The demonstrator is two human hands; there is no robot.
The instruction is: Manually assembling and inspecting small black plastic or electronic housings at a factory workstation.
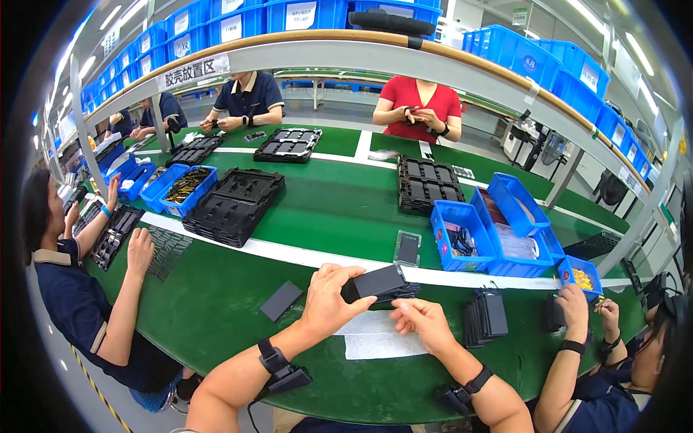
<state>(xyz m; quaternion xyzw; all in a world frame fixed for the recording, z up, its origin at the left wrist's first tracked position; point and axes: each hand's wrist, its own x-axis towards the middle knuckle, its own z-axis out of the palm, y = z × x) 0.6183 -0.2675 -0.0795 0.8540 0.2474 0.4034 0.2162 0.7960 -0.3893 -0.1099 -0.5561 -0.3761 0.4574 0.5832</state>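
Note:
My left hand (332,297) is closed on a flat black rectangular slab (381,281), thumb below and fingers above its left end. More such slabs (404,291) lie layered just under it. Right of them is my right hand (424,323), its fingers half curled and apart from the thumb, with nothing visible between them. White sheets (382,348) lie on the green table below my hands. One loose black slab (281,300) rests flat to the left. A row of black slabs (485,317) stands on edge to the right.
Beyond my hands are a clear case (408,247), blue bins (462,260) and stacked black trays (238,206), (429,186). A shelf rail (361,45) with blue bins crosses above. Co-workers sit close on my left (79,289) and right (577,346), others across the table.

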